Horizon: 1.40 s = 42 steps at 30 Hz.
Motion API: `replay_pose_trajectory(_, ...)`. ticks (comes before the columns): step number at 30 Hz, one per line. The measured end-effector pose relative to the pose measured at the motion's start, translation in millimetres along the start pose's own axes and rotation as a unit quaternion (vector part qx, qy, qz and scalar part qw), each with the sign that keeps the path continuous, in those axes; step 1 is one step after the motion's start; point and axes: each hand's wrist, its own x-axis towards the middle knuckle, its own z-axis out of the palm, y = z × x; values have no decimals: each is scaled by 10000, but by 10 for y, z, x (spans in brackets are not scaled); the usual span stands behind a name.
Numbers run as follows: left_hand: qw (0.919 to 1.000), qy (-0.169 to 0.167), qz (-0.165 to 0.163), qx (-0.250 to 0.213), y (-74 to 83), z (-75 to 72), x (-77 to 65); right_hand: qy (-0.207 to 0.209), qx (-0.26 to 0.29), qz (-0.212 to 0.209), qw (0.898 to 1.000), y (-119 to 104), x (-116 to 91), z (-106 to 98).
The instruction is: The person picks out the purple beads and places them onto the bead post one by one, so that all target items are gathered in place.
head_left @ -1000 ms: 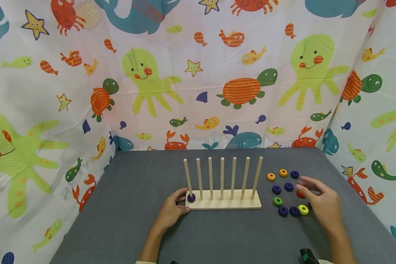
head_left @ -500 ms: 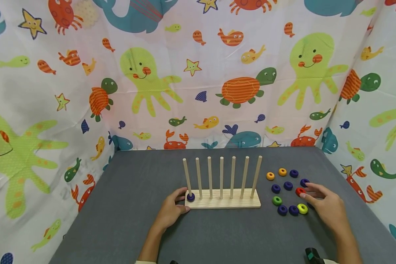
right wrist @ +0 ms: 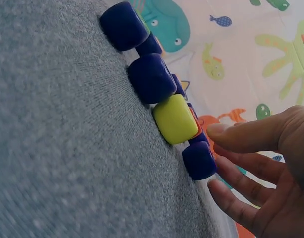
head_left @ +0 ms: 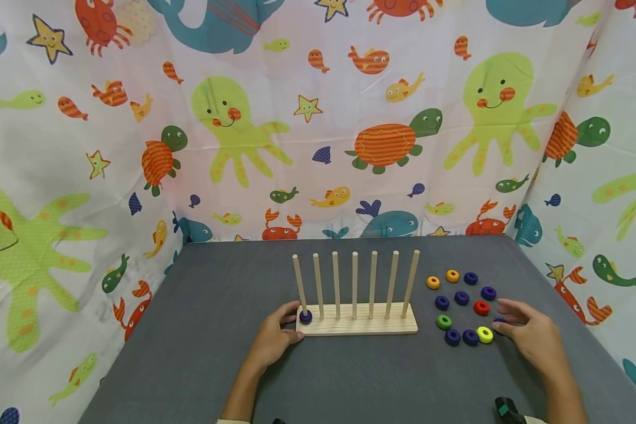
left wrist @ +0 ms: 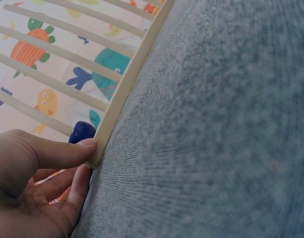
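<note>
A wooden peg stand [head_left: 357, 327] with a row of several upright pegs rests on the grey table. One dark blue bead [head_left: 305, 317] sits at the bottom of its leftmost peg. My left hand [head_left: 275, 337] grips the stand's left end, its thumb [left wrist: 67, 151] on the front edge close to that bead. On the right, my right hand [head_left: 532, 335] is beside a dark blue bead [right wrist: 200, 161] at the right edge of the loose beads. Its thumb and fingers are spread around that bead, which stays on the table; contact is hard to tell.
Left of the right hand lie a red bead [head_left: 481, 308], a yellow bead [head_left: 484, 335], a green bead [head_left: 443, 321], two orange beads [head_left: 452, 275] and several dark blue beads [head_left: 461, 298]. A curtain [head_left: 307, 147] printed with sea animals hangs behind the table [head_left: 217, 282].
My right hand has moved right and slightly nearer, away from the red bead to the blue bead at the edge, uncovering the red and another blue bead. The left hand keeps its grip.
</note>
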Motion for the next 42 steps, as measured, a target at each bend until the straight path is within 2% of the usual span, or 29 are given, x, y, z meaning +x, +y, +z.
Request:
replay_pose_trajectory(13,10000,4,1,16,-1,-6,-8,-284,-77,71,9995,111,30,16)
replay_pose_trajectory(27,10000,16,20,31,16,2,-14,-507,-53,324,9982,140,50,13)
replay_pose_trajectory(36,10000,-8,40,-14,11,1,-14,-489,-43,749,9960,28,49,-22)
replay_pose_trajectory(42,10000,3,60,-42,4,-3,-15,-364,-111,665,9971,-81,36,-48)
